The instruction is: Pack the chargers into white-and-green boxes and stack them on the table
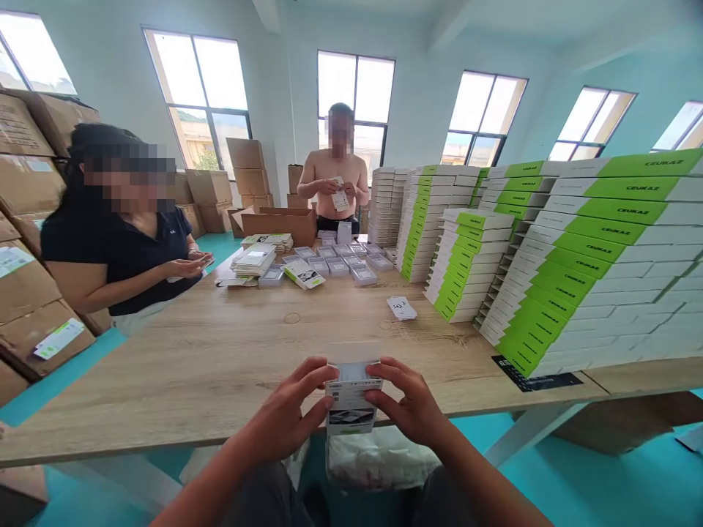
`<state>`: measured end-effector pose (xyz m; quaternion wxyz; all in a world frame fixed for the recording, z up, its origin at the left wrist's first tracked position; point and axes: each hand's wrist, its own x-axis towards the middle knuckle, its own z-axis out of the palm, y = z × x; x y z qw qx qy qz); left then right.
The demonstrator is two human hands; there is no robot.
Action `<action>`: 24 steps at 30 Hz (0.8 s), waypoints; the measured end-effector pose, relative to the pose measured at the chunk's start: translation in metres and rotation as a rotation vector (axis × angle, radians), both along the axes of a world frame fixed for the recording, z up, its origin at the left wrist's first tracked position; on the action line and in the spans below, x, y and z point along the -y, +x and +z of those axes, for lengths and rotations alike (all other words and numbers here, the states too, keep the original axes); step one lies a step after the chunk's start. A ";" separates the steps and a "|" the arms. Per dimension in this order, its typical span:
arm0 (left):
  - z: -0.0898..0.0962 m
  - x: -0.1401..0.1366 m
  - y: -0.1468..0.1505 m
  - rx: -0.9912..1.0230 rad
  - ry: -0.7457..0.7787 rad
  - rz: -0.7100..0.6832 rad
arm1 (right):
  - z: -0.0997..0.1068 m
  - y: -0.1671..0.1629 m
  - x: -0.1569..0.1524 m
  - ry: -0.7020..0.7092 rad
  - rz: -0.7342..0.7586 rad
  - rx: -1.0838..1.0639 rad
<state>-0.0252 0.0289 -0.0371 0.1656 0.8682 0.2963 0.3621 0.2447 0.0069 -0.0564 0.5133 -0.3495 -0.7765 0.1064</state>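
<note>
A small white carton point(352, 399) with printed text and a dark product picture is held over the table's front edge. Its top flap stands raised at the far end, and a clear plastic case point(354, 371) shows in the opening. My left hand point(302, 401) grips the carton's left side, thumb on the front face. On the other side, my right hand point(405, 399) pinches the right edge with thumb and fingers. Beyond them on the wooden table point(263, 344) lies a small pile of white printed cards point(402, 308).
Tall stacks of white and green boxes point(582, 271) stand on the right. Clear plastic cases point(337, 265), flat cartons point(253, 260) and an open brown box point(280, 225) occupy the far side. One person point(132, 227) is at left, another point(335, 176) opposite, both holding small items.
</note>
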 end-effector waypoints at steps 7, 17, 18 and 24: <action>0.008 0.008 0.009 0.026 0.088 0.027 | 0.022 0.007 0.001 0.022 0.079 0.034; 0.024 0.023 0.015 0.119 -0.008 0.099 | 0.059 -0.004 0.017 -0.161 0.070 0.172; 0.029 0.025 0.018 0.126 -0.071 0.150 | 0.062 -0.007 0.017 -0.235 0.057 0.133; 0.034 0.025 0.035 0.321 -0.358 0.292 | 0.060 -0.019 0.013 -0.431 -0.056 -0.076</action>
